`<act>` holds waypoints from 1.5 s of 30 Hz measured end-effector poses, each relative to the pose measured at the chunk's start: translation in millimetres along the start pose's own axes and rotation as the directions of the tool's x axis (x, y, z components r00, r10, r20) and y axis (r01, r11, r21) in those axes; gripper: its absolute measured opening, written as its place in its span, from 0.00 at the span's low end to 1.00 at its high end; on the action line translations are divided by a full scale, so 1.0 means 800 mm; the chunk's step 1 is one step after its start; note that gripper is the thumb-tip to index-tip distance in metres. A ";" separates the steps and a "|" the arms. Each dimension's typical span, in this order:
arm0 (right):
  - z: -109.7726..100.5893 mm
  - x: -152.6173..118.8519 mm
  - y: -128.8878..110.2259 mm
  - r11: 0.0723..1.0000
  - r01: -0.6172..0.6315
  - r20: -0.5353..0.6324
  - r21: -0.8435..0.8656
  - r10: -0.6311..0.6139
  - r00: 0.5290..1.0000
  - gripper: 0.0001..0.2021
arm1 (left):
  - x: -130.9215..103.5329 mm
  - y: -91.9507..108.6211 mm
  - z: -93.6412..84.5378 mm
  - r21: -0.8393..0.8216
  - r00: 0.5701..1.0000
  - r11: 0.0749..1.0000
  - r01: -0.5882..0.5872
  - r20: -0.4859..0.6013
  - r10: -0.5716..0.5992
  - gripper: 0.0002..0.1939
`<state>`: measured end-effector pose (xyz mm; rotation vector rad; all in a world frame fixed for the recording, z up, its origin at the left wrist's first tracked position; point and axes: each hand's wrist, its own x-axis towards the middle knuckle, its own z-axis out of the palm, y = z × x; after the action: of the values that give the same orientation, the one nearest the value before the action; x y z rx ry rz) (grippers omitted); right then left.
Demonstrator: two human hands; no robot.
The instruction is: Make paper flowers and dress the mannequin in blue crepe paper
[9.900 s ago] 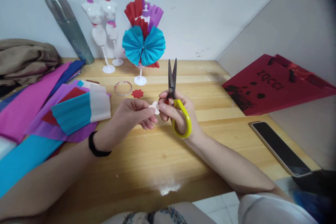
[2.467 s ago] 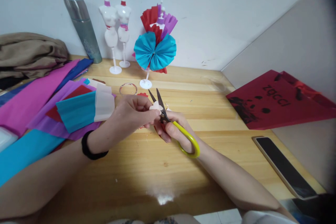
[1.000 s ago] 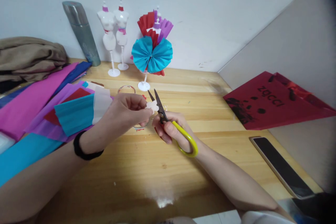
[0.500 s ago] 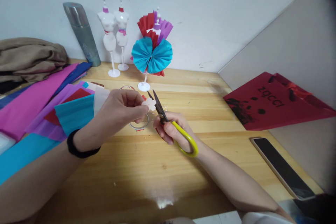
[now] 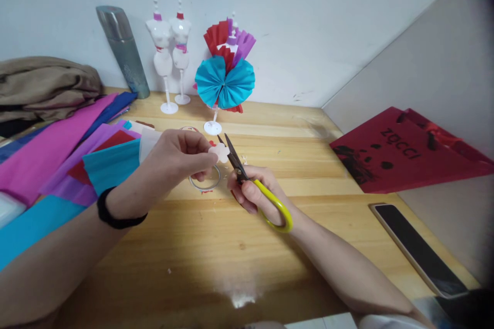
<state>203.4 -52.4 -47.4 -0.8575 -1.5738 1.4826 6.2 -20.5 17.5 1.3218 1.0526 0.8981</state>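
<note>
Between thumb and fingertips, my left hand [image 5: 185, 157] pinches a small white paper flower [image 5: 219, 152] with scalloped edges. My right hand [image 5: 252, 187] is wrapped round the yellow-handled scissors [image 5: 273, 204]. Their dark blades point up and away, slightly parted, right beside the flower's right edge; whether they touch it I cannot tell. Below the flower a roll of tape [image 5: 206, 187] lies on the wooden table [image 5: 216, 257], partly hidden by my left hand. A small red scrap [image 5: 212, 143] shows just behind the flower, and tiny paper snippets lie near the blades.
A mini mannequin dressed in blue, red and purple pleated paper [image 5: 224, 82] stands behind my hands, with two white mannequins [image 5: 162, 61] beside it. Left are coloured sheets [image 5: 111, 164], a flask [image 5: 125, 54] and brown cloth [image 5: 50, 85]. Right are a red bag [image 5: 401, 149] and a phone [image 5: 419, 247].
The white flower has turned slightly in my left fingers. Both hands keep nearly the same place, and the whole view has shifted a little.
</note>
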 end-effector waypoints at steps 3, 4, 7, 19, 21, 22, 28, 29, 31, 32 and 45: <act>0.000 -0.001 0.001 1.000 -0.004 -0.001 -0.010 0.004 1.000 0.24 | 0.000 0.000 -0.001 0.002 1.000 1.000 -0.003 0.004 0.003 0.07; 0.001 -0.001 0.001 1.000 -0.002 -0.001 -0.011 0.002 1.000 0.24 | 0.000 0.000 -0.001 0.007 1.000 1.000 -0.006 0.006 0.006 0.08; 0.001 -0.001 0.001 1.000 0.005 -0.001 -0.005 -0.005 1.000 0.24 | 0.000 0.000 -0.001 0.020 1.000 1.000 -0.013 0.009 0.013 0.09; 0.003 -0.002 0.002 1.000 0.024 -0.002 0.013 -0.024 1.000 0.24 | 0.001 -0.001 -0.002 0.016 1.000 1.000 -0.017 0.003 0.017 0.08; 0.003 -0.001 0.003 1.000 0.017 -0.005 0.010 -0.017 1.000 0.24 | 0.000 0.000 -0.002 0.023 1.000 1.000 -0.011 -0.001 0.011 0.08; 0.003 -0.001 0.003 1.000 0.014 -0.008 0.008 -0.014 1.000 0.24 | 0.000 0.000 -0.002 0.025 1.000 1.000 -0.010 -0.003 0.010 0.08; 0.002 -0.001 0.002 1.000 -0.012 -0.016 -0.016 0.012 1.000 0.24 | -0.001 0.004 -0.005 0.033 1.000 0.999 0.015 0.008 -0.015 0.08; 0.002 -0.001 0.002 1.000 -0.016 -0.020 -0.021 0.015 1.000 0.24 | -0.001 0.006 -0.005 0.042 1.000 0.999 0.020 0.014 -0.020 0.08; 0.003 -0.001 0.003 0.999 -0.033 -0.035 -0.026 0.032 0.999 0.24 | -0.002 0.008 -0.007 0.069 0.999 0.997 0.021 0.033 -0.024 0.08; 0.004 -0.001 0.004 0.999 -0.046 -0.043 -0.029 0.045 0.998 0.24 | -0.002 0.009 -0.008 0.086 0.999 0.996 0.021 0.045 -0.025 0.08; -0.011 -0.001 -0.038 0.783 0.002 0.177 -0.623 0.138 0.974 0.19 | -0.005 0.018 -0.033 0.032 0.988 0.989 -0.146 -0.039 0.147 0.07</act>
<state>212.6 -51.6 -16.9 -1.1548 -2.2821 1.1231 -19.4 -15.3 33.2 1.4243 1.0132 1.0275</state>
